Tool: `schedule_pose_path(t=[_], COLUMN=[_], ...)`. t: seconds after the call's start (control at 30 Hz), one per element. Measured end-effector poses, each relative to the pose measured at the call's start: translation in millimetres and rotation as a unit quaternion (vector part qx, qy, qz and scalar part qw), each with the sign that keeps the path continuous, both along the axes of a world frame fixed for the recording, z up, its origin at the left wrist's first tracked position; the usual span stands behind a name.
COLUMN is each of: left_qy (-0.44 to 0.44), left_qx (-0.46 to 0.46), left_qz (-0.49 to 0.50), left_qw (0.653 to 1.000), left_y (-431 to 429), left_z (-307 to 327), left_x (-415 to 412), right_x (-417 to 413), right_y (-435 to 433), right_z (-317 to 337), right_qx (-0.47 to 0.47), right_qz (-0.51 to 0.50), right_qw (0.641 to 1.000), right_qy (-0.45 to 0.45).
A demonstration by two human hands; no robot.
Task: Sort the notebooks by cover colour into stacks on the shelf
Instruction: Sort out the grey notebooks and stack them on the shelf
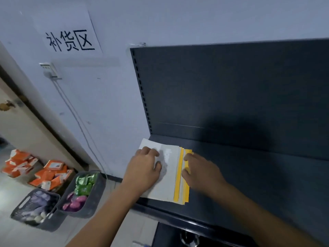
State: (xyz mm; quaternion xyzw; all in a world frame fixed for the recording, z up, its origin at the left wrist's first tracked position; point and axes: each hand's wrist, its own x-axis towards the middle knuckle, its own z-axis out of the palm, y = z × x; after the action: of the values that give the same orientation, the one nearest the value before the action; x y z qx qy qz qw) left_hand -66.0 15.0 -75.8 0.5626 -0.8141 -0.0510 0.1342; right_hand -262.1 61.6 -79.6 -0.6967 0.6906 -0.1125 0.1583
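— Several notebooks (170,182), then? Where do they lie?
— In one pile at the left end of the dark shelf (249,175), near its back panel. The top notebook (169,177) has a plain white cover. Yellow covers (178,186) show along its right edge, fanned out a little.
— And the hands?
— The left hand (144,168) rests on the white cover, fingers bent, pressing and gripping nothing. The right hand (201,172) touches the yellow edges; whether it pinches them is too blurred to tell.
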Motion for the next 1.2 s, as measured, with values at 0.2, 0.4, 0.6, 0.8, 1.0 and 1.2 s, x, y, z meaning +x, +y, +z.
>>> schedule_pose_path(t=[0.2, 0.4, 0.6, 0.8, 1.0, 1.2], left_qy=[-0.036, 0.079, 0.097, 0.133, 0.146, 0.159], left_qx=[0.073, 0.183, 0.187, 0.211, 0.214, 0.211], left_qz=[0.073, 0.061, 0.041, 0.067, 0.086, 0.085], left_qw=[0.994, 0.978, 0.977, 0.966, 0.962, 0.961], left_y=[-35, -53, -60, -67, -68, -64], left_z=[-9, -19, -21, -19, -20, -23], left_x=[32, 45, 51, 60, 58, 57], right_x=[39, 73, 89, 99, 93, 99], right_y=[-9, -12, -13, -14, -12, -8], right_z=[-14, -23, -24, -24, -26, -30], right_qx=[0.002, -0.033, -0.062, -0.068, -0.089, -0.08], right_qz=[-0.088, -0.131, -0.105, -0.09, -0.132, -0.11], right_qw=[0.995, 0.991, 0.99, 0.993, 0.987, 0.99], right_qy=[-0.046, -0.001, 0.073, 0.044, 0.03, 0.046])
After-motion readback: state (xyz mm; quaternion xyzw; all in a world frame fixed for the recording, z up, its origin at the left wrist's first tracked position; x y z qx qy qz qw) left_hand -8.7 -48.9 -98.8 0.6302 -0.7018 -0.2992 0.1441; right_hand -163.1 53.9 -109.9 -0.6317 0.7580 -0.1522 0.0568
